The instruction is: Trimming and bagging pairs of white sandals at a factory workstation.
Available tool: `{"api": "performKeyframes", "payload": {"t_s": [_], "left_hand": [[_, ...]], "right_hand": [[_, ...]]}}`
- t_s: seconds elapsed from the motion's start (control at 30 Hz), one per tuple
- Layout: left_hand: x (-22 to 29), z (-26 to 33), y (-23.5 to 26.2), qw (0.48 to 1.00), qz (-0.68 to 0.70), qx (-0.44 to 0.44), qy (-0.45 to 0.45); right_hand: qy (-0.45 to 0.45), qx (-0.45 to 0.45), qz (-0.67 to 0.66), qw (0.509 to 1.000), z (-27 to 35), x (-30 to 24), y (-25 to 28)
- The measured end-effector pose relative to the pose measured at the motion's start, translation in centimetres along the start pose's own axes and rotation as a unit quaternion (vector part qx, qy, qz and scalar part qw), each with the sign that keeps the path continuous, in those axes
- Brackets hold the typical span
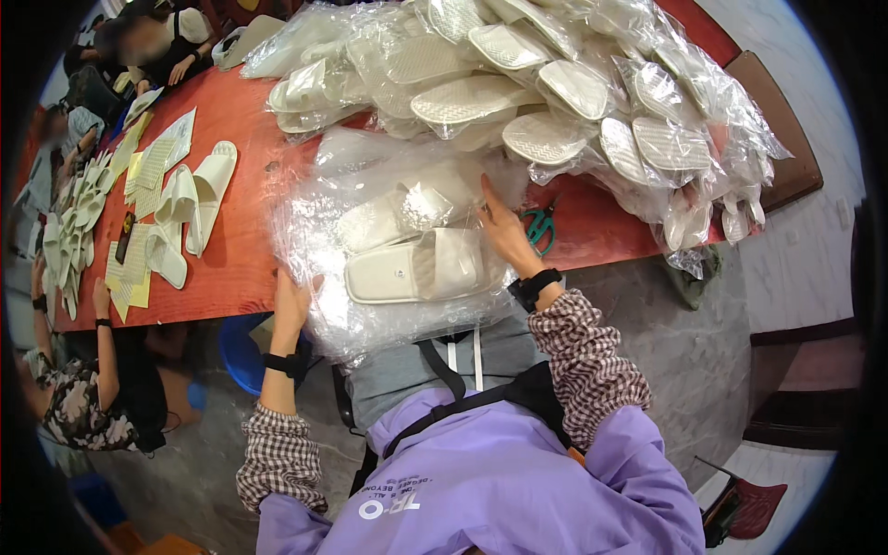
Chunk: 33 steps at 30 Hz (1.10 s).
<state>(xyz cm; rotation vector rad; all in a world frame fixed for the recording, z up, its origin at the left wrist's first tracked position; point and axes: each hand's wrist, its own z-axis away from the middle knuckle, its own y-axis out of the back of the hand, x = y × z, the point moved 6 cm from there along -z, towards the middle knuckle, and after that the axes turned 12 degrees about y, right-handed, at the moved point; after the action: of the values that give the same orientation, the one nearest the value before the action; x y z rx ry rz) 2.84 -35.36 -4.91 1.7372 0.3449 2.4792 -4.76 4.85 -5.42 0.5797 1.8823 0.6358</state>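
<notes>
A pair of white slippers (413, 271) lies inside a clear plastic bag (370, 324), on a pile of clear plastic at the table's near edge. At the left edge of the bag is my left hand (292, 298), closed on the plastic, its fingers partly hidden. My right hand (502, 227) rests along the right side of the bag, fingers stretched out and apart, touching the plastic beside the upper slipper. Just right of that hand lie green-handled scissors (539, 228) on the red table (242, 245).
A large heap of bagged white slippers (555, 88) covers the table's far and right side. Unbagged slippers (211, 196) and yellow sheets (139, 282) lie to the left, near co-workers' hands (101, 298). A blue bucket (242, 356) stands below the table edge; a brown chair (782, 139) is at right.
</notes>
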Motion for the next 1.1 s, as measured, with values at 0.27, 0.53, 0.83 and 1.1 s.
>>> {"api": "performKeyframes", "payload": {"t_s": [0.27, 0.53, 0.83, 1.1], "left_hand": [[3.8, 1.6, 0.4, 0.959, -0.231, 0.135, -0.092], [7.1, 2.3, -1.7, 0.904, -0.336, 0.102, -0.246], [4.2, -2.4, -1.1, 0.979, 0.099, -0.17, 0.056], [3.0, 3.7, -3.6, 0.948, -0.075, -0.298, 0.077]], "right_hand": [[0.005, 0.018, 0.177, 0.984, 1.1, -3.9, 0.1], [0.004, 0.024, 0.078, 0.997, 0.2, -5.2, 2.5], [0.024, 0.088, -0.067, 0.994, 1.5, -4.9, 5.7], [0.019, -0.047, -0.018, 0.999, 5.1, -6.5, 4.2]]}}
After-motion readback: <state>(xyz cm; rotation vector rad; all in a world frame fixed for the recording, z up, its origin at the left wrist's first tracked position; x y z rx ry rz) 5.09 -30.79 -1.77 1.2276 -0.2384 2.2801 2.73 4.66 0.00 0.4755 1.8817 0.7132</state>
